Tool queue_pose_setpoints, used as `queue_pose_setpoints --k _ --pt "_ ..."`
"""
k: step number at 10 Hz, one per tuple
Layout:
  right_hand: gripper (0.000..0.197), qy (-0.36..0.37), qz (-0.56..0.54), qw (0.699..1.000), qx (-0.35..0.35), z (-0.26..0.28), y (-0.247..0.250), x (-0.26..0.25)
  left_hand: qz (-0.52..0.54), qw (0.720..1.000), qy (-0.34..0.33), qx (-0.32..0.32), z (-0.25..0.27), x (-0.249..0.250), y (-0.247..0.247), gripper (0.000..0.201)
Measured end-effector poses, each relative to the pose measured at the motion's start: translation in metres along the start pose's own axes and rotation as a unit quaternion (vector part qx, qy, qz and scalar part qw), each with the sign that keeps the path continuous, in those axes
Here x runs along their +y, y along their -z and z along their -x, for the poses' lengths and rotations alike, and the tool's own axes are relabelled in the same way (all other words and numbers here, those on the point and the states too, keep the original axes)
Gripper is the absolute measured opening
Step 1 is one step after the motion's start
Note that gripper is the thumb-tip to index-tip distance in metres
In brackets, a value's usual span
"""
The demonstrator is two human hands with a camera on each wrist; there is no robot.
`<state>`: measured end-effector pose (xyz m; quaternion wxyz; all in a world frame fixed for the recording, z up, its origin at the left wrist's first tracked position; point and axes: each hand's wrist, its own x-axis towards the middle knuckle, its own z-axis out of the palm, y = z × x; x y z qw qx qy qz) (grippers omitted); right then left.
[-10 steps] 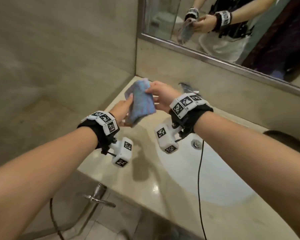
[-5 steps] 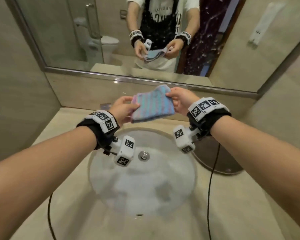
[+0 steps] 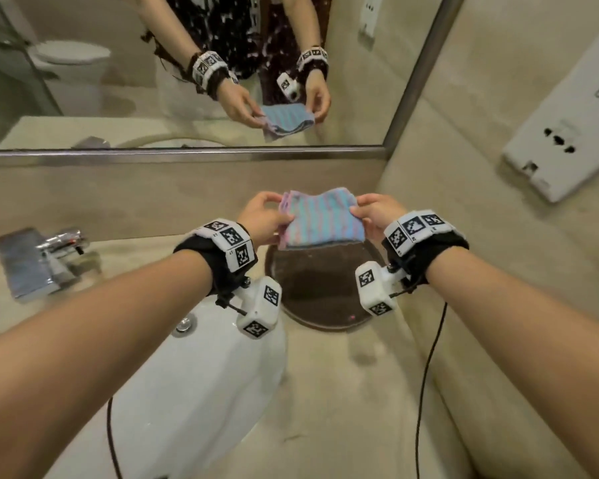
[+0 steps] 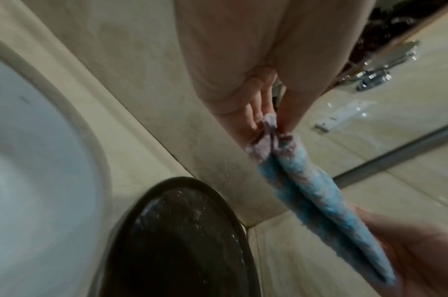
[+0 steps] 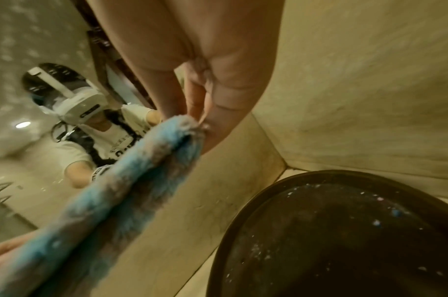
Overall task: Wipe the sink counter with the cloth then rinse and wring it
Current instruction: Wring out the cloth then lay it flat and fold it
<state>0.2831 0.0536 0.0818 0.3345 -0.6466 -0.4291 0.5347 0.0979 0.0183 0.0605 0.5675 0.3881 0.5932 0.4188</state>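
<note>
cloth (image 3: 322, 219): folded flat, held in the air over the dark tray (image 3: 322, 292) at the surface's (image 3: 343, 392) back corner, right of the sink (image 3: 187, 392) | left hand (image 3: 261, 219): pinches its left edge | right hand (image 3: 377, 210): pinches its right edge | why: likely squaring the fold into a neat pad for wiping; wipe not begun
</note>
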Motion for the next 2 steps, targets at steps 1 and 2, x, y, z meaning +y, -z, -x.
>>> queue_pose_setpoints --k 1,2 --pt "0.016 -0.035 0.066 0.997 0.023 -0.014 0.021 0.017 -0.069 0.996 0.037 0.035 -0.018 -0.01 -0.018 0.043" --pt "0.035 -0.035 0.14 0.988 0.045 -0.036 0.042 0.043 -0.166 0.983 0.063 0.054 -0.026 -0.022 -0.014 0.036"
